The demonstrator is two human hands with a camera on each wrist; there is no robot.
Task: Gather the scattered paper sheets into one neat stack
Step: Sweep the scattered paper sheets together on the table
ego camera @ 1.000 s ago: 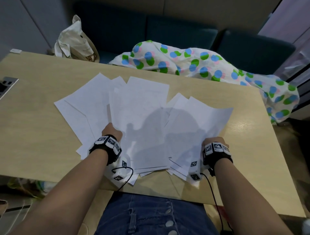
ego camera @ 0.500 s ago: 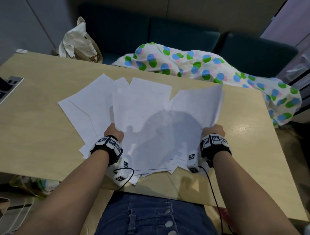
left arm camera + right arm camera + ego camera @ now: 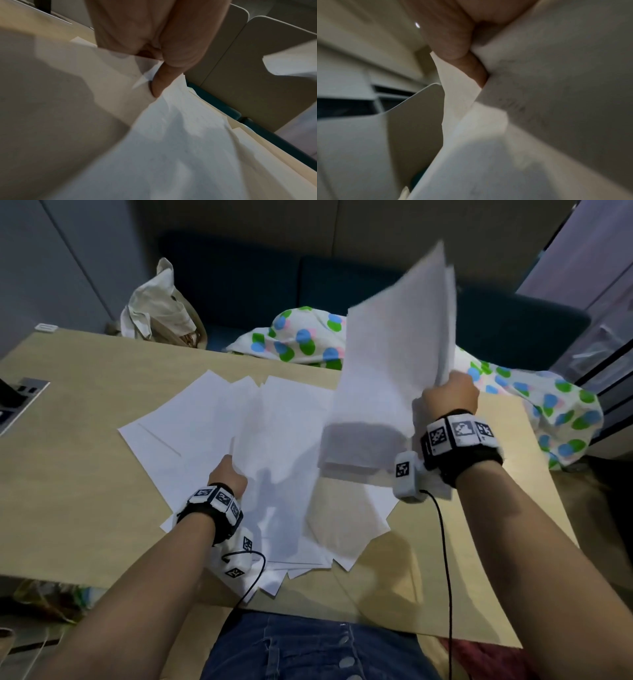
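Observation:
Several white paper sheets point(image 3: 219, 422) lie fanned and overlapping on the wooden table point(image 3: 68, 491). My right hand point(image 3: 447, 393) grips a bunch of sheets point(image 3: 387, 364) by their right edge and holds them raised above the table, tilted upright. The right wrist view shows its fingers point(image 3: 453, 44) curled around the paper edge point(image 3: 458, 94). My left hand point(image 3: 227, 475) lies low at the left middle of the spread and pinches the edge of a sheet point(image 3: 274, 440). Its thumb point(image 3: 163, 79) presses on the paper point(image 3: 171, 148), seen in the left wrist view.
A polka-dot cloth point(image 3: 298, 340) hangs over the table's far right edge. A cream bag point(image 3: 157, 306) stands at the back left. A power socket panel point(image 3: 20, 395) is set in the table at the far left. Dark blue seats point(image 3: 260, 278) are behind.
My right hand has lifted a bunch of sheets off the right side of the table, up and away from me. The left hand has stayed on the left part of the spread.

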